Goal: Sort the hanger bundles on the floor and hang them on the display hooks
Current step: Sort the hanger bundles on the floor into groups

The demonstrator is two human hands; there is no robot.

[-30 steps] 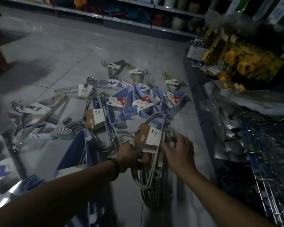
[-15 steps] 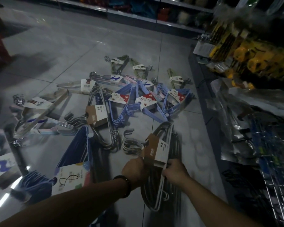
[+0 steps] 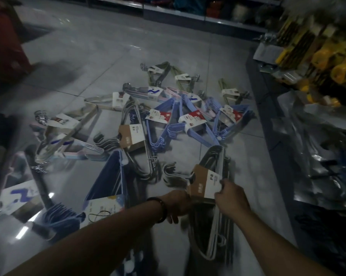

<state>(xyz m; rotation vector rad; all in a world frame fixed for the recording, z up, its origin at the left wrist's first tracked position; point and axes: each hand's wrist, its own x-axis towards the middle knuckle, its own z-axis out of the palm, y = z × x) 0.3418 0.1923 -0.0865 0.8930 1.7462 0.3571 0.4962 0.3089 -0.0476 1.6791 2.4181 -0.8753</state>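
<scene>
Many hanger bundles lie spread over the grey tiled floor (image 3: 188, 44). Nearest to me is a grey hanger bundle (image 3: 214, 232) with a brown and white card label (image 3: 205, 184). My left hand (image 3: 178, 204), a dark bracelet on its wrist, grips that bundle just left of the label. My right hand (image 3: 231, 198) pinches the label's right edge. A second grey bundle with the same label (image 3: 131, 136) lies further left. Light blue bundles with red labels (image 3: 176, 124) lie beyond, and olive bundles (image 3: 164, 72) at the back.
A dark blue hanger bundle (image 3: 110, 176) lies left of my hands, with pale bundles (image 3: 68, 140) further left. A low shelf of plastic-wrapped goods (image 3: 317, 140) and yellow items (image 3: 331, 62) runs along the right. More shelving (image 3: 208, 12) lines the far wall.
Both hands have drawn the grey bundle back toward me, away from the pile. My right hand moved from beside the bundle onto the label's right edge.
</scene>
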